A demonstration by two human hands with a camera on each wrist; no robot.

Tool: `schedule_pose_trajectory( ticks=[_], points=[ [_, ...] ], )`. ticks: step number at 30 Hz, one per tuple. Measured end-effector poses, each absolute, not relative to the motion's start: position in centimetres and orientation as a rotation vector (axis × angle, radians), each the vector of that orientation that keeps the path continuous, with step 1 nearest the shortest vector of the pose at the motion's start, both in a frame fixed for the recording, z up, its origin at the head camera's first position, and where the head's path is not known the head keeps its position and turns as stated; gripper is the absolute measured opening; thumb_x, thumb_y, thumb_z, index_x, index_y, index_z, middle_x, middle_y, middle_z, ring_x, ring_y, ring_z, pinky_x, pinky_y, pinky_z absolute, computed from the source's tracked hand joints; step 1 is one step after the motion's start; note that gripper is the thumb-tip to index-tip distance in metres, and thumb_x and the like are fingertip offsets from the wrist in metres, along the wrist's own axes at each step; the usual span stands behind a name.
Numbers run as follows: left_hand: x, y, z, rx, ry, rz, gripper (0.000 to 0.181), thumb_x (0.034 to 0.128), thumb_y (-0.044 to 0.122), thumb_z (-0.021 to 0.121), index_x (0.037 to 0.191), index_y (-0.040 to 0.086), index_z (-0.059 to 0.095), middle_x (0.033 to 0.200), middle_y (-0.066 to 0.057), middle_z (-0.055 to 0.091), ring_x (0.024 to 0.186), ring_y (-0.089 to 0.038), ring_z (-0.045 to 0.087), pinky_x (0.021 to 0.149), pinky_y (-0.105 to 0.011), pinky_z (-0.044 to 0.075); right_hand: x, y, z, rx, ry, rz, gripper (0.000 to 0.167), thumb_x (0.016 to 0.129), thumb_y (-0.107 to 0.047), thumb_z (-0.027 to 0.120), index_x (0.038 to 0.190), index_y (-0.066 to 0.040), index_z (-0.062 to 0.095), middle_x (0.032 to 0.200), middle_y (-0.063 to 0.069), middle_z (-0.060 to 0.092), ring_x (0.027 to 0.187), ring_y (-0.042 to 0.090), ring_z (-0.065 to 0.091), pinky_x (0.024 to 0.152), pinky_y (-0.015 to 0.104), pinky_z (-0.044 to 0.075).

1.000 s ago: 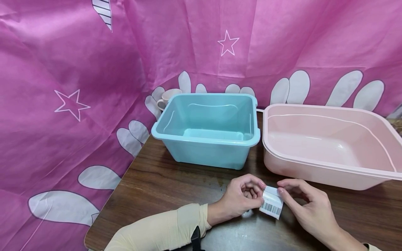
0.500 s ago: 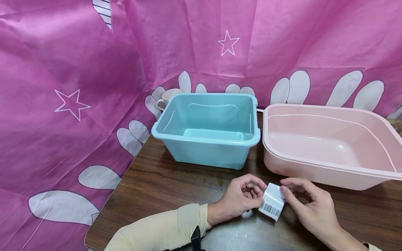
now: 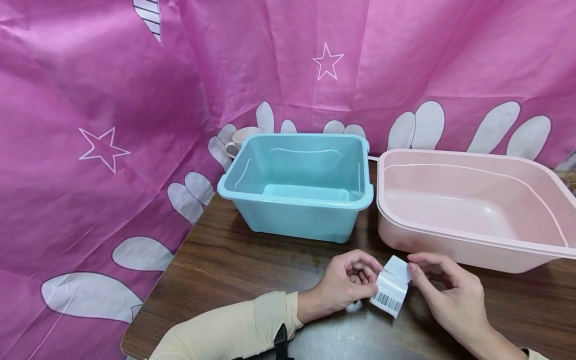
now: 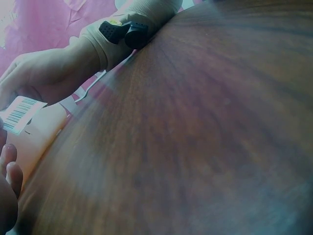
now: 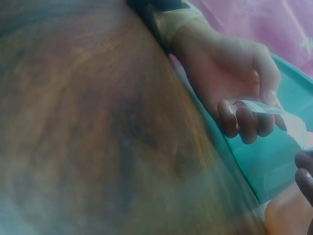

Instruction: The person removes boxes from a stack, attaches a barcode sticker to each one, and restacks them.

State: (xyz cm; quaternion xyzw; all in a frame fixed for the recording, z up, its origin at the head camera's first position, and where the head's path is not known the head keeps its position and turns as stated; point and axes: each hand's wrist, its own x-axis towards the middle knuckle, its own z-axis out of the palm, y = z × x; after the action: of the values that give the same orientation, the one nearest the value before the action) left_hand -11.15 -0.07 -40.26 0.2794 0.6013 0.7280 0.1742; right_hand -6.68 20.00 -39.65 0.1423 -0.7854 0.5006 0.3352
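Left hand (image 3: 343, 284) pinches the barcoded label (image 3: 389, 294), right hand (image 3: 455, 301) its opposite edge; twin grips, presumably to hold it steady

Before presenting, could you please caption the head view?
Left hand and right hand pinch a white barcoded label near a blue plastic tub and pink plastic basin.

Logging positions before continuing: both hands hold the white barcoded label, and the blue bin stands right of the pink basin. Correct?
One slip: the blue bin stands left of the pink basin, not right, as the head view shows. The left hand and right hand do both hold the white barcoded label.
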Motion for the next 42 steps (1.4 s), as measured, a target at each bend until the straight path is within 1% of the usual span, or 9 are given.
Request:
schedule_pose_trajectory(
  ticks=[7, 15, 17, 18, 24, 25, 30, 35, 42],
  points=[
    [-11.29, 0.00, -40.32, 0.793, 1.745, 2.050, 0.031, 0.0791, -0.022, 0.056, 0.109, -0.019, 0.055, 0.088, -0.046, 0.053, 0.068, 0.008, 0.051, 0.060, -0.008, 0.040, -6.96, 20.14, -40.10, 0.391, -1.986, 1.311, 0.029, 0.071, 0.024, 0.070, 0.095, 0.008, 0.071, 0.090, -0.015, 0.073, 0.074, -0.007, 0.066, 0.069, 0.003, 0.049],
    [-11.37, -0.03, -40.39, 0.785, 1.823, 2.024, 0.030, 0.0787, -0.021, 0.060, 0.108, -0.016, 0.057, 0.087, -0.043, 0.055, 0.068, 0.008, 0.052, 0.059, -0.008, 0.040, -7.16, 20.10, -40.29, 0.458, -1.915, 1.323, 0.025, 0.071, 0.025, 0.070, 0.093, 0.012, 0.070, 0.092, -0.009, 0.075, 0.077, -0.005, 0.067, 0.072, 0.004, 0.050],
    [-11.37, -0.02, -40.44, 0.789, 1.828, 2.024, 0.030, 0.0789, -0.020, 0.059, 0.108, -0.016, 0.057, 0.087, -0.042, 0.055, 0.068, 0.008, 0.052, 0.060, -0.008, 0.040, -7.18, 20.09, -40.37, 0.470, -1.895, 1.330, 0.024, 0.072, 0.025, 0.069, 0.092, 0.013, 0.069, 0.092, -0.008, 0.075, 0.077, -0.005, 0.068, 0.072, 0.005, 0.051],
    [-11.37, -0.01, -40.46, 0.784, 1.830, 2.027, 0.030, 0.0787, -0.020, 0.059, 0.108, -0.016, 0.058, 0.084, -0.038, 0.057, 0.068, 0.008, 0.052, 0.060, -0.008, 0.040, -7.20, 20.10, -40.40, 0.473, -1.888, 1.332, 0.023, 0.072, 0.024, 0.069, 0.092, 0.013, 0.069, 0.092, -0.007, 0.075, 0.077, -0.005, 0.068, 0.072, 0.005, 0.051],
    [-11.43, 0.01, -40.65, 0.805, 1.824, 2.051, 0.028, 0.0775, -0.021, 0.056, 0.105, -0.017, 0.057, 0.081, -0.038, 0.055, 0.069, 0.007, 0.052, 0.061, -0.008, 0.040, -7.23, 20.11, -40.44, 0.477, -1.873, 1.331, 0.021, 0.073, 0.023, 0.070, 0.091, 0.014, 0.069, 0.092, -0.006, 0.075, 0.077, -0.005, 0.067, 0.073, 0.005, 0.051],
    [-11.44, 0.01, -40.71, 0.818, 1.820, 2.054, 0.028, 0.0774, -0.021, 0.055, 0.105, -0.017, 0.057, 0.084, -0.042, 0.053, 0.069, 0.007, 0.053, 0.061, -0.008, 0.040, -7.23, 20.11, -40.43, 0.478, -1.872, 1.330, 0.021, 0.073, 0.023, 0.070, 0.091, 0.014, 0.069, 0.092, -0.007, 0.075, 0.077, -0.005, 0.067, 0.073, 0.005, 0.051],
    [-11.45, 0.04, -40.74, 0.825, 1.793, 2.054, 0.027, 0.0793, -0.021, 0.051, 0.106, -0.019, 0.055, 0.086, -0.044, 0.054, 0.070, 0.009, 0.054, 0.061, -0.007, 0.042, -7.20, 20.14, -40.46, 0.490, -1.883, 1.314, 0.020, 0.074, 0.021, 0.071, 0.092, 0.013, 0.069, 0.094, -0.008, 0.075, 0.078, -0.005, 0.067, 0.073, 0.005, 0.050],
    [-11.30, 0.00, -40.41, 0.784, 1.720, 2.045, 0.023, 0.0868, -0.017, 0.054, 0.109, -0.020, 0.053, 0.094, -0.049, 0.055, 0.064, 0.007, 0.054, 0.053, -0.010, 0.041, -7.16, 20.18, -40.47, 0.488, -1.923, 1.273, 0.023, 0.073, 0.020, 0.073, 0.094, 0.011, 0.070, 0.094, -0.012, 0.074, 0.079, -0.007, 0.066, 0.074, 0.004, 0.049],
    [-11.15, -0.01, -40.26, 0.724, 1.667, 2.049, 0.024, 0.0904, -0.011, 0.057, 0.112, -0.019, 0.052, 0.099, -0.052, 0.054, 0.059, 0.002, 0.055, 0.048, -0.014, 0.039, -7.25, 20.19, -40.53, 0.551, -1.935, 1.227, 0.015, 0.080, 0.007, 0.077, 0.094, 0.009, 0.072, 0.091, -0.010, 0.074, 0.081, -0.008, 0.065, 0.076, 0.005, 0.049]
  ],
)
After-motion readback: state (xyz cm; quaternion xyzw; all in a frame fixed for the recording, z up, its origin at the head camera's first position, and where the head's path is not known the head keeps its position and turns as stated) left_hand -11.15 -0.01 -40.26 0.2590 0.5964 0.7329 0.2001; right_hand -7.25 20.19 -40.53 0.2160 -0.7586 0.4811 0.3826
